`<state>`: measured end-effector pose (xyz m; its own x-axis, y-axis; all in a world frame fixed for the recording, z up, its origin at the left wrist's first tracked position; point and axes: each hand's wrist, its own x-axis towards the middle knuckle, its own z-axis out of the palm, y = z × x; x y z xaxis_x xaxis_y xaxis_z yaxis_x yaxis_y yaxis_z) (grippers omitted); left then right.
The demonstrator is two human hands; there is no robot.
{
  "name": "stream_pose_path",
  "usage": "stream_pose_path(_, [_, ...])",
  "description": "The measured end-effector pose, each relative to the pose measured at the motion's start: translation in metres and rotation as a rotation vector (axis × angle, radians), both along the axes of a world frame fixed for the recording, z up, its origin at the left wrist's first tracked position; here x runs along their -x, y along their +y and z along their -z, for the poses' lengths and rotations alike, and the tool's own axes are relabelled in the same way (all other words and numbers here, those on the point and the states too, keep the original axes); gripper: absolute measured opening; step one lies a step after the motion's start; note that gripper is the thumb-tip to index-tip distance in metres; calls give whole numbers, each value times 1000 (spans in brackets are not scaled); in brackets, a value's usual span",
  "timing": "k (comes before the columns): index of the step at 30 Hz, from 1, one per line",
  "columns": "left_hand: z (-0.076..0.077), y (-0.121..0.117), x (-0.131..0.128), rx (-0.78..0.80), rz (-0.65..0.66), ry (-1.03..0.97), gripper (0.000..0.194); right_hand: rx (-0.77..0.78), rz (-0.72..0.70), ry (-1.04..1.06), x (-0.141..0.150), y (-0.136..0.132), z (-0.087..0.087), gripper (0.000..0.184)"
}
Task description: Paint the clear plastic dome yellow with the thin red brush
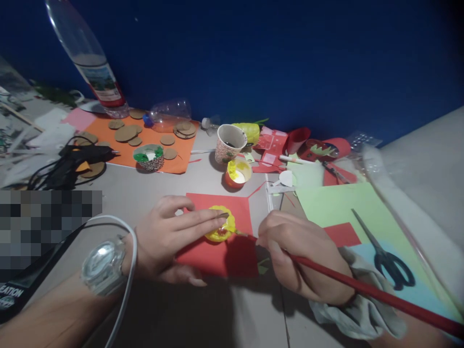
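My right hand (302,258) is closed around a long red-handled paintbrush (366,288). The brush's tip, coated in yellow, touches the right edge of a round, scallop-edged piece (217,237) covered in yellow paint. That piece lies on a square of red paper (241,208). Stretched-out fingers of my left hand (174,237) rest on top of the round piece and press it down, hiding part of its middle. Just beyond the paper stands a small cut-down cup (237,180) with yellow paint inside.
Behind the small cup is a patterned paper cup (230,144) with dark liquid. Orange paper (184,152) at left bears cardboard discs and a cup of green paint (149,158). A tall bottle (96,72) and a glue gun (85,151) stand further left. Scissors (389,263) lie at right.
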<state>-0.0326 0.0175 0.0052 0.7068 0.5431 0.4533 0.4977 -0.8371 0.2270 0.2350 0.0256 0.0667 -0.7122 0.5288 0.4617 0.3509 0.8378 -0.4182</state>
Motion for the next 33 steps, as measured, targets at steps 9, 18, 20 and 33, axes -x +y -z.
stream_pose_path(9, [0, 0, 0, 16, 15, -1, 73, 1, -49, 69, 4, 0, 2, 18])
stream_pose_path(18, [0, 1, 0, 12, 15, -3, 72, 30, -38, 104, 5, -3, 4, 16])
stream_pose_path(20, [0, 0, 0, 12, 13, -5, 72, 18, -41, 62, 7, -4, 3, 18])
stream_pose_path(33, [0, 1, 0, 5, 38, -12, 69, -9, -35, 21, 10, -5, 3, 22])
